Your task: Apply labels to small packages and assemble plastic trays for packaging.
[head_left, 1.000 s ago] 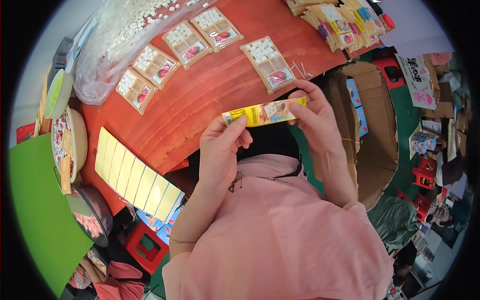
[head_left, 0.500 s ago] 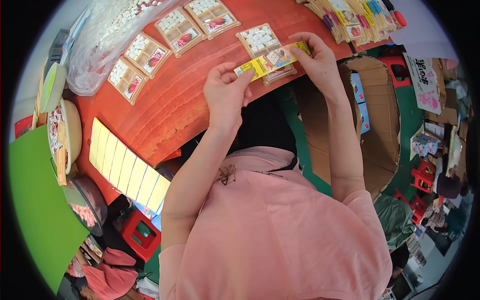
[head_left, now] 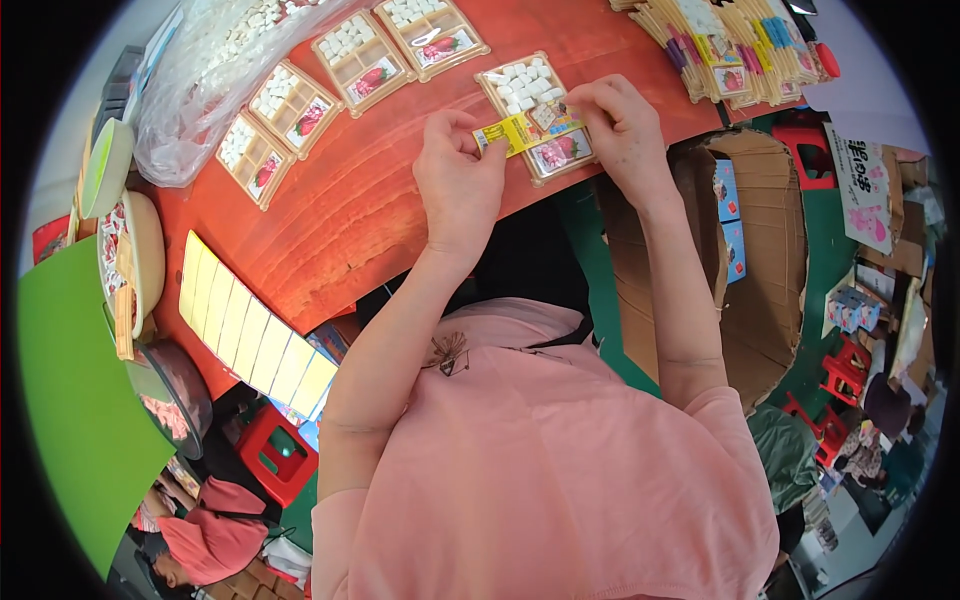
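Observation:
A yellow printed label strip (head_left: 522, 133) stretches across the middle of a clear compartment tray (head_left: 492, 92) near the table's front edge. My left hand (head_left: 460, 185) pinches the strip's left end between thumb and fingers. At the other end, my right hand (head_left: 622, 135) is closed on it with thumb and forefinger. White marshmallow-like pieces (head_left: 522, 84) fill the tray's far compartment, and a packet with a strawberry picture (head_left: 558, 152) lies in the near part. Whether the strip touches the tray is hard to tell.
More filled trays (head_left: 368, 62) stand to the left, by a plastic bag of white pieces (head_left: 235, 70). A ruled yellow sheet (head_left: 255, 325) overhangs the table's edge. Stacked finished-looking packs (head_left: 715, 50) lie far right, above an open cardboard box (head_left: 770, 240). Bowls (head_left: 145, 255) stand at left.
Both hands have brought the strip lower and closer over the tray, levelling it across the middle. The strawberry packet shows more fully now.

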Demonstrator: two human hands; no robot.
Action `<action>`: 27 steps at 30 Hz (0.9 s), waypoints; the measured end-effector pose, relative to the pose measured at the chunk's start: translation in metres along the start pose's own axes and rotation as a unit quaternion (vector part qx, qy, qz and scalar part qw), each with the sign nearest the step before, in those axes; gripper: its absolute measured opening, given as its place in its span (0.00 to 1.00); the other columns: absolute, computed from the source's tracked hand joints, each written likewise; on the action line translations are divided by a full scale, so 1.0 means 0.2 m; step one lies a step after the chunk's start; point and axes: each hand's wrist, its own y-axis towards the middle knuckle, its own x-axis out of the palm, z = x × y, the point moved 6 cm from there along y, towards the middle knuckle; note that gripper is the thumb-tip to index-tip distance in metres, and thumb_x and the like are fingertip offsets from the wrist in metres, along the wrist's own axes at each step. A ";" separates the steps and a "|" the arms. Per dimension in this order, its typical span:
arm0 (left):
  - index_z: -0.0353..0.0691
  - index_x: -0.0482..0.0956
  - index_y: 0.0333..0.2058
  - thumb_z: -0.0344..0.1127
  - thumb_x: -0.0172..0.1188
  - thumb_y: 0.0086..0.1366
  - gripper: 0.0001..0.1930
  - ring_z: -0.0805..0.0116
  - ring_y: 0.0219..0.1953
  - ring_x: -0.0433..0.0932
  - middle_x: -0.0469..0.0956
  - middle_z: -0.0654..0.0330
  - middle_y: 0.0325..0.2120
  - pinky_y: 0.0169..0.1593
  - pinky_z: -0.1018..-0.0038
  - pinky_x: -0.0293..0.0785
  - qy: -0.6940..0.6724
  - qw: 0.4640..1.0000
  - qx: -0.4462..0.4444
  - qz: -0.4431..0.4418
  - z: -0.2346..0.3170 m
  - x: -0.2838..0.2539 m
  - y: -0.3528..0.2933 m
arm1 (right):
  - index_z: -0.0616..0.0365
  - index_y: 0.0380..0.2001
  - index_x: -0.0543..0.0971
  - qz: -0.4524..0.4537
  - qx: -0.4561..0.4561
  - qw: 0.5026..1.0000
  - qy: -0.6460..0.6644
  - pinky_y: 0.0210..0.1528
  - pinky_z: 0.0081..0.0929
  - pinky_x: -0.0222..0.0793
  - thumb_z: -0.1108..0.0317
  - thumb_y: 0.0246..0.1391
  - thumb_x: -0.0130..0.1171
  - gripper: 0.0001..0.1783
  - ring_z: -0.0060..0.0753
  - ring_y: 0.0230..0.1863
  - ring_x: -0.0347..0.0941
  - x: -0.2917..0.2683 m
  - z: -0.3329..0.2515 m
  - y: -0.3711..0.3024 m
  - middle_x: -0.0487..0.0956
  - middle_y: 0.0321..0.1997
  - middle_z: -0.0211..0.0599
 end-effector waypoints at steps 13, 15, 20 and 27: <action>0.34 0.71 0.41 0.25 0.64 0.62 0.11 0.63 0.23 0.80 0.77 0.52 0.24 0.26 0.67 0.73 0.116 0.990 0.024 -0.083 -0.06 -0.13 -0.38 | 0.58 0.38 0.81 -0.021 -0.042 0.994 -0.101 0.39 0.33 0.73 0.84 0.51 0.56 0.13 0.43 0.38 0.76 0.09 -0.18 -0.30 0.74 0.37 0.42; 0.33 0.69 0.45 0.26 0.62 0.66 0.13 0.68 0.23 0.81 0.80 0.51 0.32 0.24 0.75 0.74 -0.118 0.987 -0.105 -0.033 -0.14 -0.17 -0.47 | 0.58 0.37 0.81 -0.010 -0.039 0.994 -0.105 0.39 0.34 0.72 0.84 0.51 0.56 0.13 0.44 0.37 0.76 0.09 -0.20 -0.31 0.74 0.37 0.42; 0.32 0.65 0.49 0.28 0.63 0.66 0.18 0.65 0.24 0.82 0.80 0.45 0.42 0.24 0.78 0.77 -0.279 0.934 -0.222 -0.024 -0.22 -0.25 -0.60 | 0.57 0.39 0.80 -0.044 -0.071 0.992 -0.097 0.39 0.35 0.72 0.84 0.51 0.57 0.13 0.44 0.37 0.75 0.12 -0.22 -0.34 0.73 0.37 0.41; 0.38 0.69 0.55 0.36 0.66 0.66 0.23 0.71 0.44 0.79 0.79 0.58 0.46 0.34 0.72 0.80 -0.339 0.858 -0.372 -0.102 -0.27 -0.12 -0.66 | 0.56 0.39 0.80 -0.056 -0.088 0.990 -0.090 0.39 0.35 0.72 0.84 0.50 0.58 0.14 0.46 0.37 0.74 0.15 -0.25 -0.37 0.72 0.37 0.41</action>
